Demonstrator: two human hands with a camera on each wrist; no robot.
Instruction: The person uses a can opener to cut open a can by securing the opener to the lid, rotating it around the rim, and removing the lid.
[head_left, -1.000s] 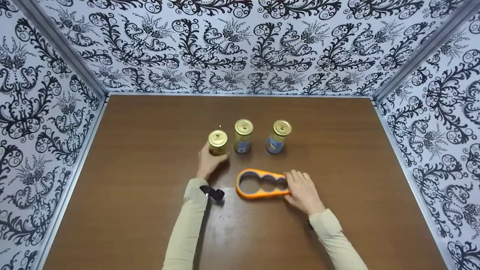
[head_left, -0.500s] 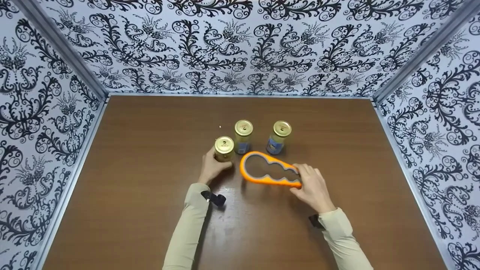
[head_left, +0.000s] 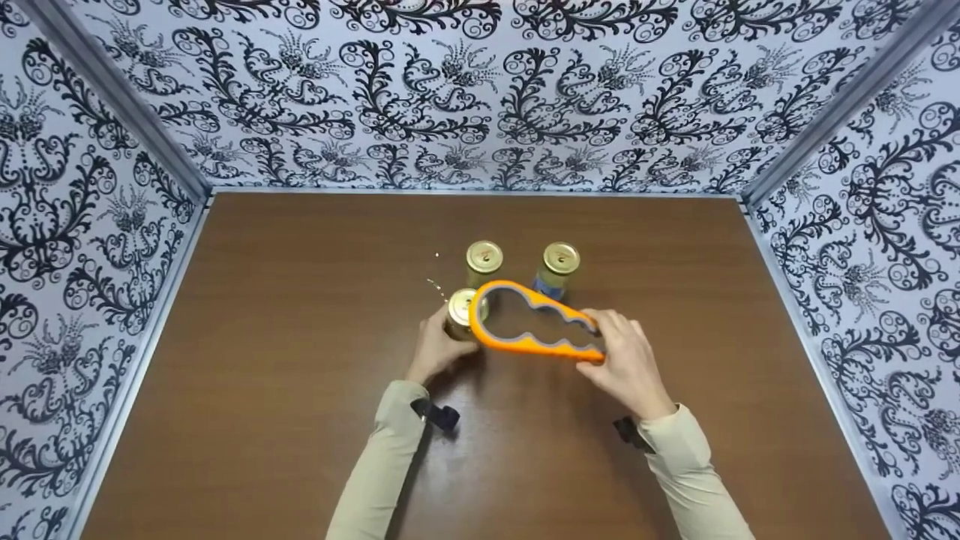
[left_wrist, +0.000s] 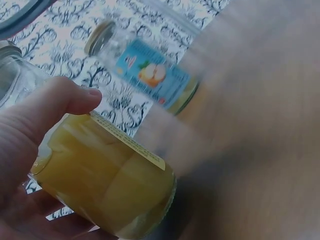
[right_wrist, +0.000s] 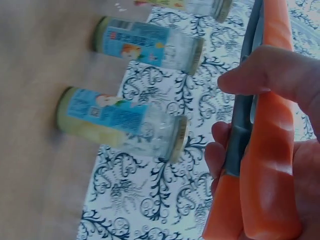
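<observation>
Mid-frame, I saw a left jar [head_left: 484, 257] and right jar [head_left: 561, 259] on the surface [head_left: 300, 375]; before them, a front jar [head_left: 460, 311] in my left grip [head_left: 438, 351]; rightward, the opener [head_left: 525, 345] in my right grip [head_left: 628, 367].

The long orange plastic tool [head_left: 534, 346] was grey-lined, the round metal lids [head_left: 561, 258] gold, the flat walls [head_left: 420, 90] black-scrolled white.

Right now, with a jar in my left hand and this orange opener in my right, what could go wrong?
Two things, I'd say. The wide loop of the orange opener looks roomier than the gold lid on the held jar, so it might slip around rather than grip. Also, a second jar stands close behind the held one; a wide swing of the opener could knock it over.
</observation>
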